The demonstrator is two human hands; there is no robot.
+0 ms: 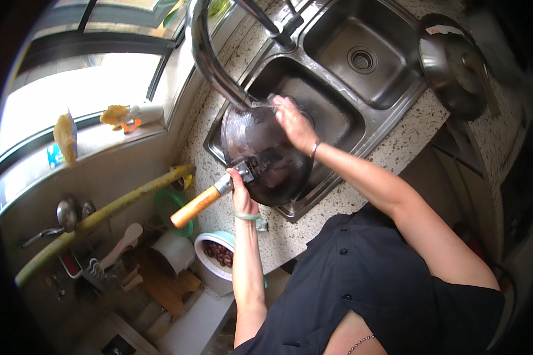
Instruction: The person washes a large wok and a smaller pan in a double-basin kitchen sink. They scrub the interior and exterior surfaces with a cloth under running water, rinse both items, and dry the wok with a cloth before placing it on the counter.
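Observation:
A dark, wet wok (272,151) with a wooden handle (196,206) is tilted over the left basin (337,118) of a steel double sink. My left hand (243,194) grips the wok at its metal handle bracket, the thumb lying on the bracket. My right hand (296,126) is at the wok's far rim, fingers stretched out, close to the mouth of the curved faucet (210,59). A thin streak of water shows between the faucet and those fingers. Whether the fingertips press on the rim I cannot tell.
The second basin (361,47) lies to the right. A round metal lid (453,65) rests on the speckled counter (417,118). At left are a bowl of dark red fruits (219,251), a green lid (172,204), a long yellowish pole (106,222) and sponges (65,139) on the windowsill.

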